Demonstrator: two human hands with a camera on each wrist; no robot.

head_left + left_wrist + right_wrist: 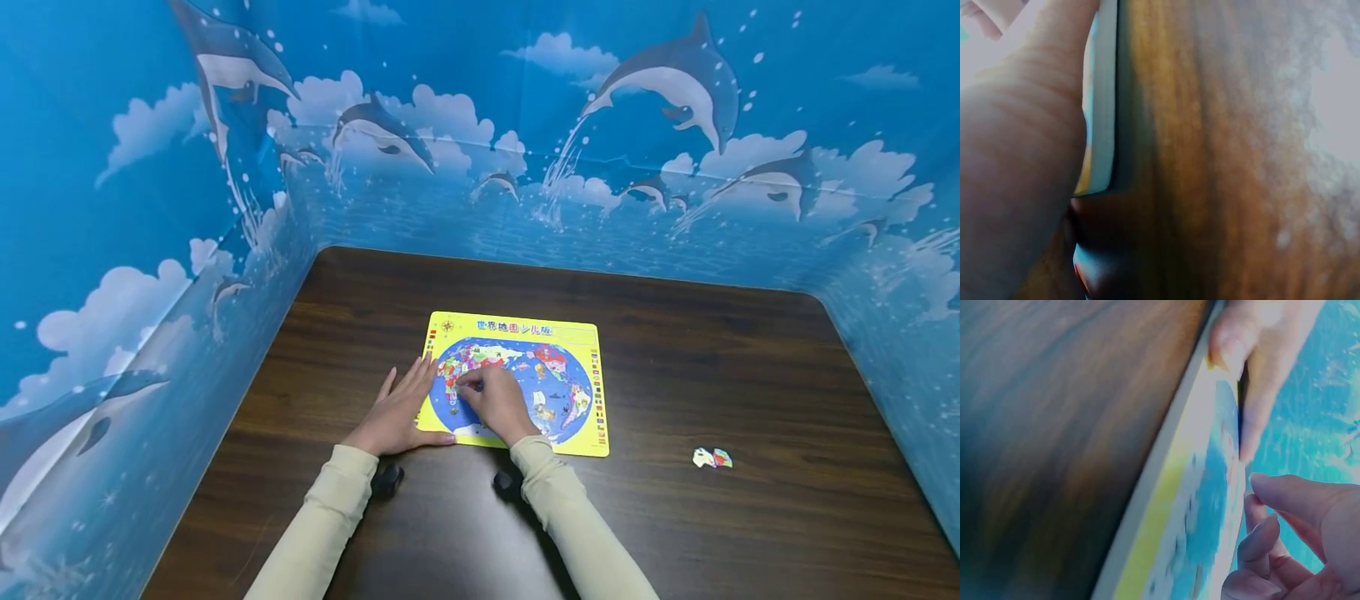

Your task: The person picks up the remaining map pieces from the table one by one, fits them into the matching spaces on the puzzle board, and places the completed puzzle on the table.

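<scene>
A yellow-bordered world map puzzle board [525,333] lies on the table. My left hand [401,414] rests at the board's lower left corner, fingers stretched along the left edge and thumb along the near edge. My right hand [497,400] is over the left-middle of the map with its fingers bent. In the right wrist view, the right thumb [1291,490] and forefinger tips come close together just above the board; whether a piece sits between them does not show. Two small coloured puzzle pieces, one mostly white [702,457] and one multicoloured [722,458], lie together on the right.
The dark wooden table [675,358] carries the board near its middle. Blue curtains [465,225] printed with dolphins and clouds stand along its back and sides. Dark wrist devices [506,486] sit under both wrists.
</scene>
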